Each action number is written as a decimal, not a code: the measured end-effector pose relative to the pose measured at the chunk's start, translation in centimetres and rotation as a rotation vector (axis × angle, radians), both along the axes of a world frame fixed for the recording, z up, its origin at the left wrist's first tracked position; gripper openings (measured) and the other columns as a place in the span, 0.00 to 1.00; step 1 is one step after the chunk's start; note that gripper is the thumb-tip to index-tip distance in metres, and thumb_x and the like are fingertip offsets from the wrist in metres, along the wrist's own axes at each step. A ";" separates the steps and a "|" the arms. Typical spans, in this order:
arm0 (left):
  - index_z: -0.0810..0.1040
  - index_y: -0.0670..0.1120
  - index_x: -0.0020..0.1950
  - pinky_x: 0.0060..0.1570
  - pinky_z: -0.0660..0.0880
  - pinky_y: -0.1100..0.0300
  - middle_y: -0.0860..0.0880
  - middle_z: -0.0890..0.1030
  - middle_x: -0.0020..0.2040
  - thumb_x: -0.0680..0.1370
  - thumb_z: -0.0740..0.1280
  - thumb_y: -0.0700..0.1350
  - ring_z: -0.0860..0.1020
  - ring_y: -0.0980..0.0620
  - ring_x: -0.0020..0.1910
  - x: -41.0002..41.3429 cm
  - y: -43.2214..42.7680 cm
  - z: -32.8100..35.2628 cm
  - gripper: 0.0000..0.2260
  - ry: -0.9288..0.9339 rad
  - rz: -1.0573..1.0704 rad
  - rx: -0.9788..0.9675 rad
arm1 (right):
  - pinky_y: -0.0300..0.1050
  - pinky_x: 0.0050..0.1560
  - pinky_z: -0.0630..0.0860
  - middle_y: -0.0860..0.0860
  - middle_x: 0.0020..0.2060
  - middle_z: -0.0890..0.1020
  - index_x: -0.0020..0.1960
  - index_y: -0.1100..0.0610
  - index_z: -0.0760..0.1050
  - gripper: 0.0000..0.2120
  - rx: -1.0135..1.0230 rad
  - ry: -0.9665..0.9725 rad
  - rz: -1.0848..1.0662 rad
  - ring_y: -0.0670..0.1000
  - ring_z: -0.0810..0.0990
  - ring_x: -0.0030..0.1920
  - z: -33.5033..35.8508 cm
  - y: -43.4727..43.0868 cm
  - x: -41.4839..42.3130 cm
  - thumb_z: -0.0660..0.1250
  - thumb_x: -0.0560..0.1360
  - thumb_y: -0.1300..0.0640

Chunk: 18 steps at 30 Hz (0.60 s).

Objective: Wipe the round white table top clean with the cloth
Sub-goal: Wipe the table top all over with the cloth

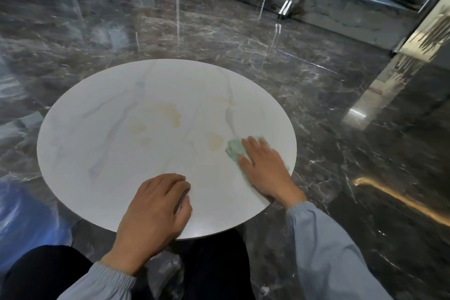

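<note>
Green cloth flat beneath right grip, near table top edge.

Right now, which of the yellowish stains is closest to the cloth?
The oval stain just left of the green cloth, almost touching its edge. The other stains lie farther left, nearer the table top's middle.

Round white table top, faintly veined, yellowish stains mid-surface; crumpled pale-green cloth lying flat around 3 o'clock.

The right grip lies flat with fingers straight, while the left grip rests palm-down, fingers loosely curled.
</note>
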<state>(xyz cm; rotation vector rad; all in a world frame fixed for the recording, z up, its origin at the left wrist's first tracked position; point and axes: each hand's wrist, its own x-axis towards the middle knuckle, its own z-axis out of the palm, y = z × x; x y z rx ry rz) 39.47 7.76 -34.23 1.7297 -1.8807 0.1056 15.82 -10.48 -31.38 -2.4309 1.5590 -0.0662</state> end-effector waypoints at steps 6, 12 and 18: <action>0.84 0.47 0.55 0.61 0.73 0.53 0.50 0.82 0.58 0.77 0.69 0.45 0.80 0.49 0.59 -0.1 -0.1 -0.1 0.09 0.011 -0.002 -0.001 | 0.59 0.81 0.38 0.49 0.84 0.43 0.85 0.49 0.44 0.29 0.075 0.053 -0.293 0.54 0.37 0.83 0.7 -5.1 -4.3 0.43 0.87 0.43; 0.84 0.47 0.55 0.60 0.73 0.54 0.50 0.82 0.57 0.76 0.70 0.44 0.80 0.49 0.59 -0.2 -0.2 -0.1 0.08 0.025 0.007 -0.010 | 0.54 0.81 0.38 0.44 0.83 0.43 0.85 0.47 0.43 0.29 -0.044 0.029 0.119 0.51 0.36 0.83 -0.4 2.8 3.6 0.43 0.86 0.42; 0.83 0.47 0.56 0.63 0.71 0.56 0.52 0.82 0.58 0.77 0.69 0.45 0.79 0.51 0.60 0.0 -0.1 0.0 0.09 0.028 0.003 0.005 | 0.55 0.82 0.43 0.49 0.84 0.44 0.85 0.49 0.45 0.29 0.045 0.062 -0.125 0.53 0.40 0.83 0.6 -3.9 -2.1 0.44 0.86 0.41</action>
